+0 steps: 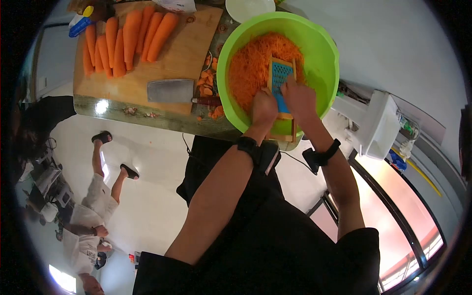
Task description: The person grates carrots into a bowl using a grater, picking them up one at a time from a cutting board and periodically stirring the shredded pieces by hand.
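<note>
A grater [279, 78] with a blue toothed plate in a wooden frame leans inside a lime-green basin [328, 54]. Shredded carrot [246, 69] is heaped in the basin, left of and behind the grater. My left hand [264, 107] is closed on the left edge of the grater's frame. Over the blue plate, my right hand [300, 101] is closed with its fingers against the surface; whatever lies under them is hidden. Both wrists wear black bands.
Several peeled carrots [132, 37] and a cleaver [171, 91] lie on a wooden board [113, 91] at left. Carrot scraps [206, 83] lie between board and basin. A white bowl [250, 9] stands behind the basin. Another person [91, 216] is at lower left. A white sink [381, 125] is at right.
</note>
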`<state>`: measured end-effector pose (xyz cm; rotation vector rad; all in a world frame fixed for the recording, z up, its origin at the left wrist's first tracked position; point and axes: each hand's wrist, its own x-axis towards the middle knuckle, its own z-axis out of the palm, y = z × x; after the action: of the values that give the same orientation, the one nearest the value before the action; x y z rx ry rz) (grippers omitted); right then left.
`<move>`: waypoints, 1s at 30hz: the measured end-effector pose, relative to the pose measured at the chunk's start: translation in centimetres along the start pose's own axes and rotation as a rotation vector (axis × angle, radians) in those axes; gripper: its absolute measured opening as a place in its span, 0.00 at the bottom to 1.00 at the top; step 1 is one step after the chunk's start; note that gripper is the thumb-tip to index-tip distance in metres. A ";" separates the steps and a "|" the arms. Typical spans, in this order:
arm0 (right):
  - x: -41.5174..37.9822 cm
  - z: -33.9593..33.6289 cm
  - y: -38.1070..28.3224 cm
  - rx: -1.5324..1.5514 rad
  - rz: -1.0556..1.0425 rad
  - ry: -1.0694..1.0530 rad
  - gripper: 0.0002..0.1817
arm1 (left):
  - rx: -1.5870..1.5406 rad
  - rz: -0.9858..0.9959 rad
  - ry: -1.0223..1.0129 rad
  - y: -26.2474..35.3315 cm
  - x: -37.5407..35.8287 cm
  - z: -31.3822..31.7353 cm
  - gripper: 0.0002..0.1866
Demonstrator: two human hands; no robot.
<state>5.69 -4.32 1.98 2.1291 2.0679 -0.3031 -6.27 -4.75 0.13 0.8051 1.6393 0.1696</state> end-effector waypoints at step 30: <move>-2.3 -1.0 0.3 0.229 0.066 -0.190 0.16 | 0.332 0.143 -0.064 -2.3 2.2 1.7 0.19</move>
<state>5.94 -6.30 3.51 2.1886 1.9320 -0.7350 -5.67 -5.74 -3.36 1.1694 1.5705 -0.0304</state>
